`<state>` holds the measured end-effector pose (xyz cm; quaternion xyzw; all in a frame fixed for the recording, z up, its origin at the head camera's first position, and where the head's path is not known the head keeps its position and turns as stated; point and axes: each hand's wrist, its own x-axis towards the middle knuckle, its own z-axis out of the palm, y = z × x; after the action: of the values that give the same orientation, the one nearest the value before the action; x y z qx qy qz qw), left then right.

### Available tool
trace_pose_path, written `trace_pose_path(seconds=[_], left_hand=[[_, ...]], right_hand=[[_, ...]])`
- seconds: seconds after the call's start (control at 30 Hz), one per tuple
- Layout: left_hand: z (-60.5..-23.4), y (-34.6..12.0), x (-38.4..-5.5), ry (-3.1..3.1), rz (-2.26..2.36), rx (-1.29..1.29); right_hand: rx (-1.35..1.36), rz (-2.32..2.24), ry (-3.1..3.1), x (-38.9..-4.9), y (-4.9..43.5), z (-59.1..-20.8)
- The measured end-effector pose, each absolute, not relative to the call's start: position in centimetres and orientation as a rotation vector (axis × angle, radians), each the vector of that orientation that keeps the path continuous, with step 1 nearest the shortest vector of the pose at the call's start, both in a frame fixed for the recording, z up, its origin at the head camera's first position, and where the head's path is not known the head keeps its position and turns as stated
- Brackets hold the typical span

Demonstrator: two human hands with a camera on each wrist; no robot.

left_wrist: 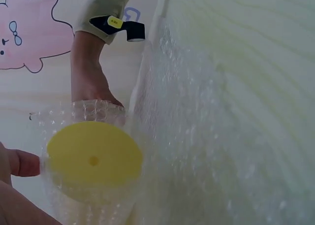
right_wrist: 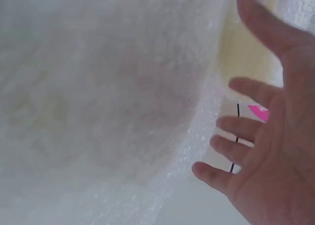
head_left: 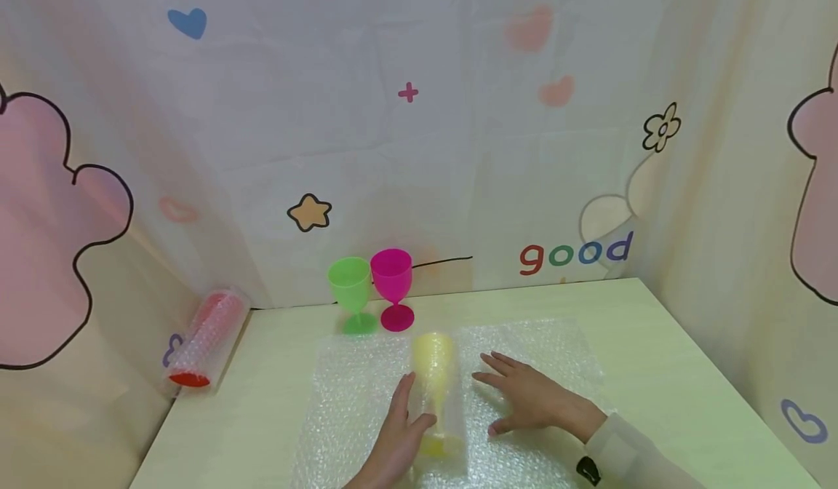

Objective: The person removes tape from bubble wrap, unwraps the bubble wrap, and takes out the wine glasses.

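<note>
A yellow goblet [head_left: 433, 358] lies on its side, rolled in bubble wrap, its round base [left_wrist: 93, 153] facing the left wrist camera. Under it a bubble wrap sheet [head_left: 360, 380] spreads over the table. My left hand [head_left: 396, 438] rests against the roll's left side, fingers extended and thumb over the stem area. To the right of the roll, my right hand [head_left: 530, 394] hovers over the sheet with its fingers spread, holding nothing; the right wrist view shows the same spread hand [right_wrist: 275, 141].
Behind the sheet stand a green goblet [head_left: 351, 289] and a magenta goblet [head_left: 393, 278]. At the table's left edge lies a red item rolled in bubble wrap [head_left: 211, 336]. A printed curtain [head_left: 432, 154] hangs behind and beside the pale table [head_left: 668, 380].
</note>
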<state>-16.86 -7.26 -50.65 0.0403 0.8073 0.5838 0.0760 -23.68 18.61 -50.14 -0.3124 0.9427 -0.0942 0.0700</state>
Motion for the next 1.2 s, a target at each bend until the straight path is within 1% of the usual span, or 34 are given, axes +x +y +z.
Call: trace_pose_path(seconds=[0.1,0.27,0.4,0.7,1.2], left_hand=[[-50.3,-7.9,-16.9,2.523,1.632,0.241],[-49.8,-8.8,-17.5,2.723,1.418,0.464],[-49.6,-9.2,-18.3,2.812,1.312,0.563],[-50.2,-8.7,-19.5,2.848,1.220,0.643],[-51.4,-7.5,-20.1,2.889,1.181,0.679]], right_hand=[[-0.927,-0.358,2.965,-23.4,18.0,-49.5],[-0.819,-0.517,3.121,-22.9,16.8,-48.5],[-0.773,-0.659,3.162,-22.5,15.7,-47.7],[-0.804,-0.707,3.209,-22.1,13.4,-46.6],[-0.785,-0.733,3.305,-22.6,11.2,-47.3]])
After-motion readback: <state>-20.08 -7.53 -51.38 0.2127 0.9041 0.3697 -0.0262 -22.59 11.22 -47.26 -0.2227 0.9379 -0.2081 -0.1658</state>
